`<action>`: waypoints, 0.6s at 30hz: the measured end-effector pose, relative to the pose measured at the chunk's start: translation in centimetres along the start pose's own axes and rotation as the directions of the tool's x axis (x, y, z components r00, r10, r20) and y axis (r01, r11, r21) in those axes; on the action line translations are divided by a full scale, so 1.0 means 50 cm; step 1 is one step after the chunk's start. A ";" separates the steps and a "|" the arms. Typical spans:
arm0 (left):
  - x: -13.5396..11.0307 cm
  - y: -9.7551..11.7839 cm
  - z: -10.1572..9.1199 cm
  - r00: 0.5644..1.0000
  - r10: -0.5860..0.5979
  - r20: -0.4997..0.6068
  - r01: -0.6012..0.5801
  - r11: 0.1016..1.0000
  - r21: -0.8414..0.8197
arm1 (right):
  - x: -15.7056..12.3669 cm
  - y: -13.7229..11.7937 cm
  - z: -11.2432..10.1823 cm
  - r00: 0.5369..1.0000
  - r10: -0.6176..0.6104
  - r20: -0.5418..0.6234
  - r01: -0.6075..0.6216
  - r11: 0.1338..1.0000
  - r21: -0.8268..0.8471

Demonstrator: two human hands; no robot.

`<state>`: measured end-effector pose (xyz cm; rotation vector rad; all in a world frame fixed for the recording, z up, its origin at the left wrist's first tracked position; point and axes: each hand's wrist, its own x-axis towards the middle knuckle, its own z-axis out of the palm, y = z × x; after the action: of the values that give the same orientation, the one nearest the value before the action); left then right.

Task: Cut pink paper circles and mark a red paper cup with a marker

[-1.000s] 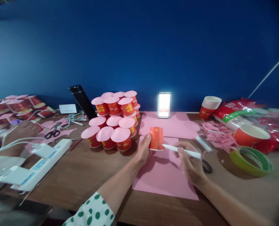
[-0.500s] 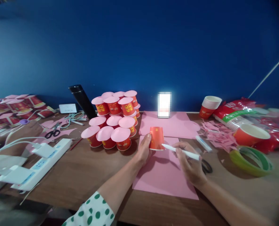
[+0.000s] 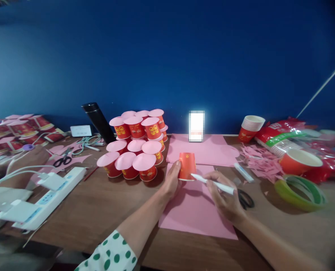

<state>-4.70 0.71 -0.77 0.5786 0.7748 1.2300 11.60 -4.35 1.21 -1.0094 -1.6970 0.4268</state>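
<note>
A red paper cup (image 3: 187, 166) is upside down above a pink paper sheet (image 3: 195, 218), its wide rim facing down. My left hand (image 3: 171, 180) grips the cup's left side, thumb toward me. In my right hand (image 3: 224, 199) is a white pen (image 3: 218, 185), its tip at the cup's lower right side; whether the tip touches cannot be made out. Dark scissor handles (image 3: 245, 198) show beside my right hand, their blades hidden. To the left stand several red cups topped with pink paper discs (image 3: 144, 162), stacked in tiers.
Pink paper scraps (image 3: 262, 163), a tape roll (image 3: 300, 194), stacked cups (image 3: 250, 128) and bagged cups (image 3: 280, 135) lie to the right. At left are a power strip (image 3: 54, 199), a black flask (image 3: 98, 120) and another person's hand (image 3: 29, 162). A lit phone (image 3: 196, 126) leans against the wall.
The pen tip has moved slightly left, over the cup's lower side, along with my right hand. My left hand keeps its hold on the cup.
</note>
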 end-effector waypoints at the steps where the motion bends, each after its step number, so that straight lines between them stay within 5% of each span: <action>1: 0.000 0.000 0.001 1.000 0.001 -0.001 -0.001 1.000 0.000 | 0.000 0.000 0.000 1.000 -0.003 -0.006 0.003 1.000 -0.003; 8: -0.005 0.006 0.005 1.000 -0.019 0.007 0.019 1.000 -0.005 | -0.003 0.002 -0.002 0.997 0.040 -0.067 -0.038 0.999 0.026; 18: -0.003 0.003 0.003 1.000 -0.013 0.002 0.013 1.000 0.007 | 0.002 -0.007 0.001 0.999 -0.031 0.026 0.031 1.000 -0.001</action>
<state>-4.70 0.59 -0.55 0.5798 0.7800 1.2148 11.43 -4.47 1.48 -0.9814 -1.7346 0.4200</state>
